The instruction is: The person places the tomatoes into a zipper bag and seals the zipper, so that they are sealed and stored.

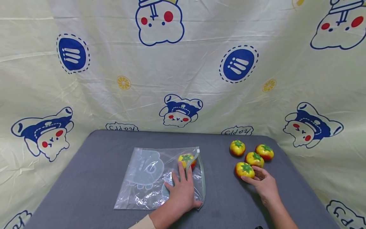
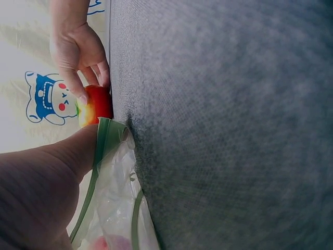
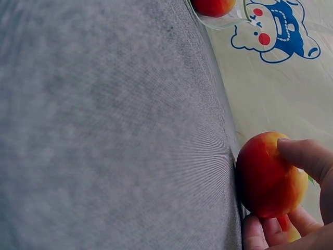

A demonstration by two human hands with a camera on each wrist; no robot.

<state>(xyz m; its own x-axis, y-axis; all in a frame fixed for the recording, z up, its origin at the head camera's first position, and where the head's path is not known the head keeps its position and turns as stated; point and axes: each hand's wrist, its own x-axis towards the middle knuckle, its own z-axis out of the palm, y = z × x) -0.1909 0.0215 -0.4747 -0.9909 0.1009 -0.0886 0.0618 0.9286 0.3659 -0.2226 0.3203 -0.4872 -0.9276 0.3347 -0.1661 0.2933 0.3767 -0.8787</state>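
Note:
A clear zip bag (image 1: 143,200) with a green-edged mouth lies flat on the table, its mouth facing right. Inside it, close to the mouth, is one red-and-yellow tomato-like fruit (image 1: 184,157) with a green star-shaped cap. My left hand (image 1: 180,192) rests spread on the bag by the mouth, thumb at the near corner; part of the green strip (image 2: 105,136) stands raised beside it in the left wrist view. To the right, my right hand (image 1: 264,186) grips another tomato-like fruit (image 1: 244,170) between thumb and fingers. In the right wrist view this fruit (image 3: 270,174) appears low against the table.
Three similar fruits (image 1: 237,148) (image 1: 264,152) (image 1: 254,159) sit just beyond the held one. The grey table (image 1: 97,178) ends at a light printed curtain (image 1: 200,73). A small dark object (image 1: 259,227) shows at the bottom edge.

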